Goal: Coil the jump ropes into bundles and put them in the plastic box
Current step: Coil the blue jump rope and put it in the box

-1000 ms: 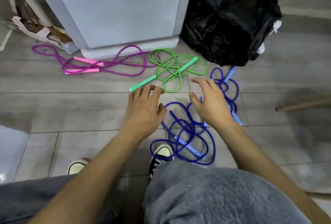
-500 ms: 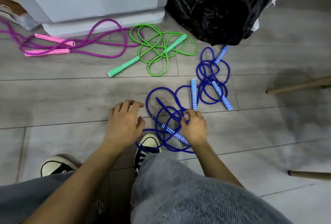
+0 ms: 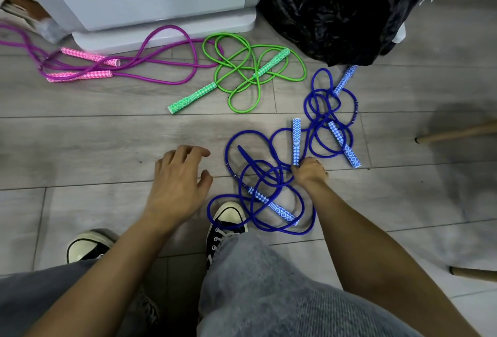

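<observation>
Several jump ropes lie tangled on the grey floor. A near blue rope (image 3: 265,175) sprawls in loops by my right shoe, one checkered handle (image 3: 274,206) lying across it. My right hand (image 3: 309,173) is closed on the lower end of its other blue handle (image 3: 296,137), which points away from me. My left hand (image 3: 177,180) hovers open just left of the loops, holding nothing. A second blue rope (image 3: 329,118) lies farther right. A green rope (image 3: 242,73) and a purple rope with pink handles (image 3: 107,64) lie beyond. No plastic box is in view.
A pale grey cabinet base (image 3: 161,24) stands at the back, a black plastic bag (image 3: 338,8) to its right. Wooden legs (image 3: 457,133) (image 3: 473,273) reach in from the right. My shoes (image 3: 228,218) and knees fill the foreground.
My right hand moved from the rope loops up to the upright blue handle and closed on its end. My left hand spread open and shifted slightly left.
</observation>
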The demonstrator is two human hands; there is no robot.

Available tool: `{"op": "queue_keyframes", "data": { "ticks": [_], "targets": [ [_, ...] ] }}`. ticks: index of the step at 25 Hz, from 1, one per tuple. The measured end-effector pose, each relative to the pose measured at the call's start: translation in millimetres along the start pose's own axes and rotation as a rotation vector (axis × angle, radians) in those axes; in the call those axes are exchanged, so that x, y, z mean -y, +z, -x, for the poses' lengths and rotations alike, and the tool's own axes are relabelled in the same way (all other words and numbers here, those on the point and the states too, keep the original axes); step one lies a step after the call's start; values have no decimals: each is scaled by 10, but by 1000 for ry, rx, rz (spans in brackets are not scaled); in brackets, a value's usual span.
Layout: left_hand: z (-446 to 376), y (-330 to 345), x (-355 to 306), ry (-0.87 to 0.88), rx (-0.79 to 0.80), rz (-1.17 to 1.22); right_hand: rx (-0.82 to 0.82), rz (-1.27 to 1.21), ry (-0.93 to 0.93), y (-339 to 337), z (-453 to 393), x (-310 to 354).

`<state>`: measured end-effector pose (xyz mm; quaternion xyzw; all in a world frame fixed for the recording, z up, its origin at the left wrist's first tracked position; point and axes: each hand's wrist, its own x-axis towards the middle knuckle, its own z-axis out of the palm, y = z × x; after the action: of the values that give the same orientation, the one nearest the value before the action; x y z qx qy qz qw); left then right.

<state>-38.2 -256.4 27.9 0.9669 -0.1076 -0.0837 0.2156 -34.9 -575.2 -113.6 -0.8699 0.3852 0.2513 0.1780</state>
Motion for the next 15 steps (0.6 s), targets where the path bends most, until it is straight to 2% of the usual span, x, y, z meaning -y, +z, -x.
{"op": "queue_keyframes", "data": {
  "ticks": [1,4,6,10,13,15],
  "targets": [
    [-8,-2,-9,0,-5,1,23,-76,14,16,-21,22],
    [-46,-27,-56,14,-9,1,177,-628,-18,-108,116,177],
    [-90,-129,-106,35,-29,19,278,-832,-170,-451,401,413],
    [-286,-578,-312,112,-88,36,452,-824,-515,-1401,1072,1053],
    [-445,-1166,-427,288,-214,-99,498,-580,-742,-1884,1605,1593],
    [-482,-1649,-438,309,-289,-188,462,-455,-892,-2103,2020,1921]
  ]
}}
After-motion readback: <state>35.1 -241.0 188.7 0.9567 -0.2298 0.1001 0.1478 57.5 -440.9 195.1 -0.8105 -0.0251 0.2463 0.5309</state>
